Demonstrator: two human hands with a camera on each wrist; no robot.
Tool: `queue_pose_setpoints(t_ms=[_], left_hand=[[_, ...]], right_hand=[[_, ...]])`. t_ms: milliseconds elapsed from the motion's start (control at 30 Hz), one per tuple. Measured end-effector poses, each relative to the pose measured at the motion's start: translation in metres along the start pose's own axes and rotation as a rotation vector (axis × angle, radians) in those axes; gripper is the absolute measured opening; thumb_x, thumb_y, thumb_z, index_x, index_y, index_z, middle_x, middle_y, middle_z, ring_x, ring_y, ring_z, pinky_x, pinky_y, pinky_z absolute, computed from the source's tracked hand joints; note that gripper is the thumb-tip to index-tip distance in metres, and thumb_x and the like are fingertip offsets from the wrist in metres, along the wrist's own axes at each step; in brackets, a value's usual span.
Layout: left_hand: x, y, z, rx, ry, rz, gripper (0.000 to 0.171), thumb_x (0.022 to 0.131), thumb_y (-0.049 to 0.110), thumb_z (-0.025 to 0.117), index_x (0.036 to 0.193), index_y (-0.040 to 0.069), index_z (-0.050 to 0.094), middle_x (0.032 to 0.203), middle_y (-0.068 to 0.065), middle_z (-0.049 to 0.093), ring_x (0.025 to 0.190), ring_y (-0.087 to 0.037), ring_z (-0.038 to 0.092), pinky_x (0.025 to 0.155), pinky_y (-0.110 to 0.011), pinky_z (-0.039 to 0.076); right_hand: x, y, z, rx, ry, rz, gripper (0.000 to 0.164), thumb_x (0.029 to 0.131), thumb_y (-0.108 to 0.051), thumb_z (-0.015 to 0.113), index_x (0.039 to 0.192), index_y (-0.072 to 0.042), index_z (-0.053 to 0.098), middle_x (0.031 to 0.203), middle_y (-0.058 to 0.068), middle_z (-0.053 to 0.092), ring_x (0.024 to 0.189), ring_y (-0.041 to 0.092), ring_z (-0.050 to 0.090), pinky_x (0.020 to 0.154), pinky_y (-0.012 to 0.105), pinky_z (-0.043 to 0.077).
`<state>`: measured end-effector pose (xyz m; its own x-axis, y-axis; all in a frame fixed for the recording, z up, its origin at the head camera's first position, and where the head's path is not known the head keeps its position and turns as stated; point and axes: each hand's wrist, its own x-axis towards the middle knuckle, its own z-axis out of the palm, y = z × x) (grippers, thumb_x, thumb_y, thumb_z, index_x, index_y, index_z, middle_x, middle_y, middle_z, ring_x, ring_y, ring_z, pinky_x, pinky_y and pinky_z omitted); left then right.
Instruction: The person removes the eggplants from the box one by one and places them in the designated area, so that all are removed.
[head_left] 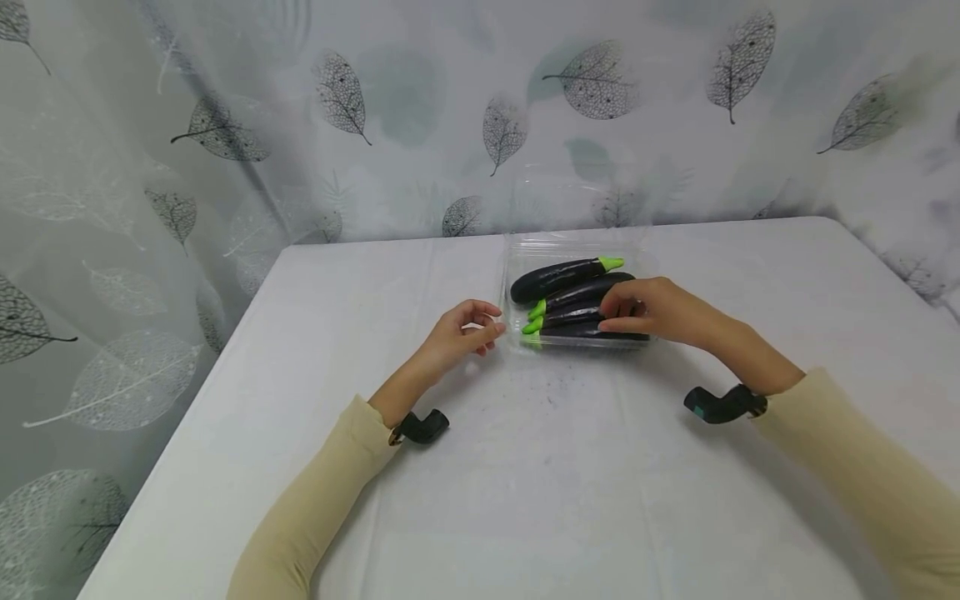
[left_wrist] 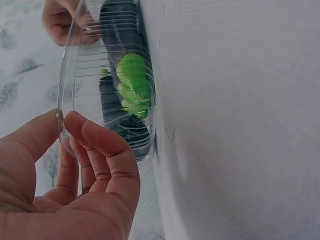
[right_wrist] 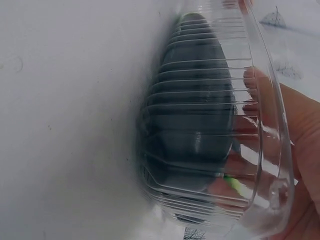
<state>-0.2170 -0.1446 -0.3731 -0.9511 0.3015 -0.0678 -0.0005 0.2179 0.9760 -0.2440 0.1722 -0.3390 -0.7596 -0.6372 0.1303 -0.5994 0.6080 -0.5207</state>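
Several dark eggplants (head_left: 558,281) with bright green stem ends lie side by side in a clear plastic box (head_left: 577,343). My left hand (head_left: 463,329) is at the box's left side. In the left wrist view its thumb and a fingertip (left_wrist: 73,119) pinch the box's rim. My right hand (head_left: 645,310) reaches over the box's right part, with its fingers curled on an eggplant (head_left: 573,315) behind the front one. Through the ribbed wall, the right wrist view shows the front eggplant (right_wrist: 192,105) and fingers (right_wrist: 250,100) inside the box. The hand covers the gripped eggplant's right end.
The box stands near the far edge of a table with a white cover (head_left: 487,500). A transparent lid (head_left: 573,196) seems to stand up at the box's back. Leaf-patterned curtain (head_left: 420,100) hangs behind the table and at its left.
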Motion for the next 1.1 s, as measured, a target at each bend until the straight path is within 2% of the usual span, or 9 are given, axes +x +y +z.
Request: queue_pose_setpoints(t_ms=[167, 433, 633, 900, 1100], left_hand=[[-0.001, 0.000, 0.000, 0.002, 0.000, 0.001, 0.031, 0.095, 0.013, 0.065, 0.122, 0.002, 0.055, 0.096, -0.003, 0.057, 0.078, -0.018, 0.059, 0.069, -0.024, 0.050], [0.000, 0.001, -0.001, 0.020, -0.003, 0.010, 0.037, 0.096, 0.014, 0.064, 0.127, -0.003, 0.053, 0.096, -0.003, 0.056, 0.079, -0.022, 0.058, 0.069, -0.024, 0.049], [0.001, 0.000, -0.001, 0.015, -0.007, -0.001, 0.037, 0.095, 0.016, 0.065, 0.126, -0.001, 0.053, 0.097, -0.003, 0.057, 0.078, -0.018, 0.059, 0.070, -0.024, 0.049], [0.000, 0.000, -0.001, 0.025, -0.005, 0.000, 0.037, 0.095, 0.015, 0.065, 0.126, -0.002, 0.053, 0.095, -0.003, 0.057, 0.076, -0.015, 0.059, 0.068, -0.024, 0.049], [0.001, 0.000, -0.001, 0.024, -0.009, 0.002, 0.038, 0.095, 0.015, 0.064, 0.127, -0.003, 0.053, 0.095, -0.003, 0.056, 0.076, -0.015, 0.058, 0.067, -0.024, 0.048]], right_hand=[[-0.001, -0.001, -0.002, -0.025, -0.026, 0.001, 0.012, 0.085, -0.016, 0.077, 0.093, -0.010, 0.069, 0.088, -0.004, 0.066, 0.077, 0.012, 0.060, 0.068, 0.027, 0.051], [0.003, -0.005, -0.005, -0.074, -0.104, 0.016, 0.024, 0.083, -0.016, 0.079, 0.101, -0.004, 0.070, 0.095, 0.002, 0.066, 0.082, 0.015, 0.059, 0.072, 0.032, 0.051], [0.006, -0.003, -0.006, -0.122, -0.152, -0.010, 0.030, 0.084, -0.021, 0.078, 0.107, -0.002, 0.072, 0.097, 0.002, 0.062, 0.082, 0.015, 0.057, 0.072, 0.034, 0.049], [0.010, -0.002, -0.008, -0.119, -0.226, 0.010, 0.034, 0.087, -0.024, 0.076, 0.110, 0.000, 0.071, 0.102, 0.005, 0.059, 0.081, 0.013, 0.055, 0.070, 0.032, 0.048], [0.010, -0.005, -0.011, -0.166, -0.236, 0.019, 0.032, 0.086, -0.023, 0.076, 0.110, -0.002, 0.072, 0.102, 0.003, 0.064, 0.078, 0.010, 0.056, 0.068, 0.030, 0.048]])
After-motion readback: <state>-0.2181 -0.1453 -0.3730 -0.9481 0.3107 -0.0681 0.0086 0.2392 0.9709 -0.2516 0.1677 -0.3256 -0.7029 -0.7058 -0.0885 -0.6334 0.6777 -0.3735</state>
